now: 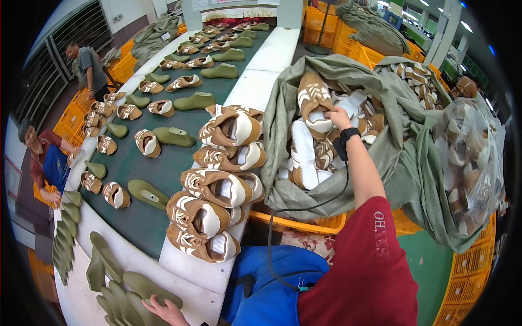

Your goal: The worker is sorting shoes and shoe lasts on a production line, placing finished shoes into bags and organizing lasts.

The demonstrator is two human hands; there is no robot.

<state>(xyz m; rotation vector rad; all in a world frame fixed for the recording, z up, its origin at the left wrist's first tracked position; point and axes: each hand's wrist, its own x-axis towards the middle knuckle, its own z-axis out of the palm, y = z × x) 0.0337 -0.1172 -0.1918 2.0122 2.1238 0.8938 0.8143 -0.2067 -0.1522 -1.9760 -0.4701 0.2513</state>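
The head view showed the person's right hand (340, 118) pinching a brown shoe (314, 98) with white laces by its heel end, fingers pressed together on the rim of its opening. That shoe was held over a grey-green fabric sack (272, 152), its toe pointing away from the person; inside the sack lay more brown-and-white shoes and white sole-shaped pieces (303, 149). A black device (345, 142) circled the right wrist, and a dark cable (304, 209) ran from it toward the blue apron (272, 271). At the lower edge, the left hand (166, 312) lay against olive-green foot-shaped forms (152, 288) on a white tabletop (179, 280), its fingers parted; whether it gripped one could not be told. Between the hands, several brown shoes (190, 211) were piled along the white border of a dark green belt (122, 163), where single shoes and more olive forms lay in loose rows. Past the belt's left side stood a co-worker (54, 168) in a blue apron and, farther off, a person in a grey shirt (91, 68). To the right of the sack, a clear plastic bag (470, 157) held more shoes.
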